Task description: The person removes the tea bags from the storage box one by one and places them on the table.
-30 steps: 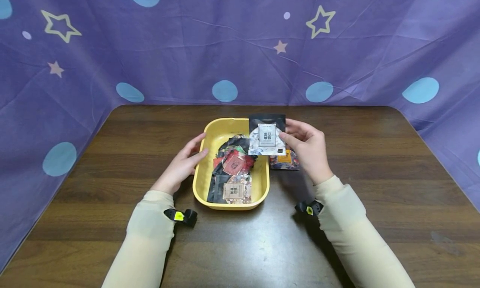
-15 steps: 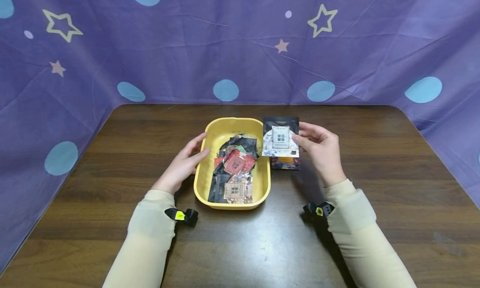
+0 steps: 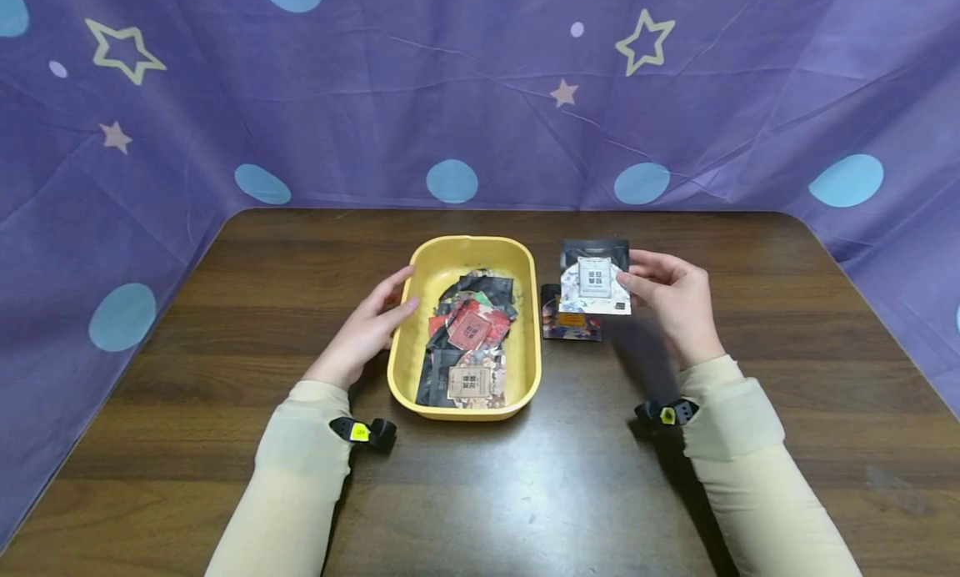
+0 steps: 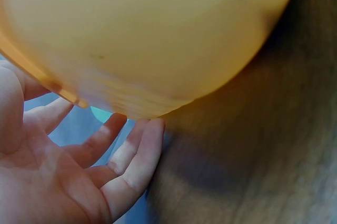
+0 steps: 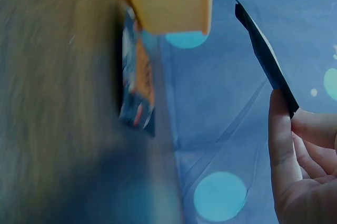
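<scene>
My left hand (image 3: 358, 333) holds the left side of a yellow plastic basin (image 3: 400, 368), with thumb and index finger at the rim. In the left wrist view other fingertips touch the basin's outer wall. Several flat printed pouches, including one with a red label (image 3: 469, 330) and one with a beige label (image 3: 470, 383), lie overlapping inside. My right hand (image 3: 672, 302) pinches a black-and-white pouch (image 3: 595, 278) by its right edge, between thumb and fingers. It hangs above the table, right of the basin. Partly behind it, a dark pouch with an orange label (image 3: 572, 327) lies on the table.
The brown wooden table (image 3: 480, 494) extends around the basin. A purple curtain (image 3: 360, 102) with stars and blue spots hangs along the back and sides. Each wrist wears a black strap, the left strap (image 3: 362, 432) and the right strap (image 3: 666, 413).
My right hand has carried the black-and-white pouch rightward, from above the basin's right rim to beside it, uncovering more of the orange-labelled pouch. The left hand stays at the basin.
</scene>
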`<state>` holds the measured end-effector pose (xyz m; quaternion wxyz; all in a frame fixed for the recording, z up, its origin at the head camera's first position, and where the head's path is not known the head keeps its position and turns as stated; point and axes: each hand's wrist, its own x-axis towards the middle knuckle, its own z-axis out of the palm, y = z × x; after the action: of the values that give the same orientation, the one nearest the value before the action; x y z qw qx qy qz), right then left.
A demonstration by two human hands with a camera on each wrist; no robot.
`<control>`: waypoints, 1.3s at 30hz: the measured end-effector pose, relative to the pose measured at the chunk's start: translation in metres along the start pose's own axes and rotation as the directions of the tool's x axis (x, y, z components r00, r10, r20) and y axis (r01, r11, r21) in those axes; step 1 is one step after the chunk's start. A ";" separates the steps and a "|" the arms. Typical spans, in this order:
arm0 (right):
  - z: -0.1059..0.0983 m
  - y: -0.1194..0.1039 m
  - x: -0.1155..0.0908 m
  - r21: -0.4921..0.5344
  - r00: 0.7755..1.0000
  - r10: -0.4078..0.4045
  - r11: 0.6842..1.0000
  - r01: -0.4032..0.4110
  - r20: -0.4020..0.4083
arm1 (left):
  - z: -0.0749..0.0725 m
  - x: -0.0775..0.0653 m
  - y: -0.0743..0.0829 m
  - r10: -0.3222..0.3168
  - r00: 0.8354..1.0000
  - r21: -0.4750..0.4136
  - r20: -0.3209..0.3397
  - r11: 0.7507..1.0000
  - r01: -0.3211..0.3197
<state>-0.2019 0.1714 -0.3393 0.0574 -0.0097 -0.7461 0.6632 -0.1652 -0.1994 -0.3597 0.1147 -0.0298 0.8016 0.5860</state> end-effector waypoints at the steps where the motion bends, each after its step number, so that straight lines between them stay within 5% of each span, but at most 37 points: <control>1: -0.003 0.002 0.001 -0.013 1.000 0.009 1.000 -0.009 0.005 | 0.000 0.000 0.000 0.001 1.000 -0.002 0.000 1.000 -0.001; 15: -0.026 0.028 0.013 -0.038 0.984 0.122 0.992 -0.118 0.129 | 0.000 0.000 0.000 -0.009 1.000 0.004 -0.005 1.000 0.009; 28: -0.036 0.037 0.023 -0.194 0.958 0.183 0.971 -0.141 0.222 | 0.000 0.000 -0.001 -0.011 1.000 0.001 -0.003 1.000 0.011; 39: -0.034 0.039 0.030 -0.390 0.948 0.228 0.912 -0.128 0.222 | 0.000 0.000 -0.001 -0.012 1.000 -0.004 0.000 1.000 0.012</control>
<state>-0.2305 0.2123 -0.3719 -0.1062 -0.0009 -0.8548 0.5081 -0.1652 -0.1996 -0.3608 0.1181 -0.0349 0.8002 0.5869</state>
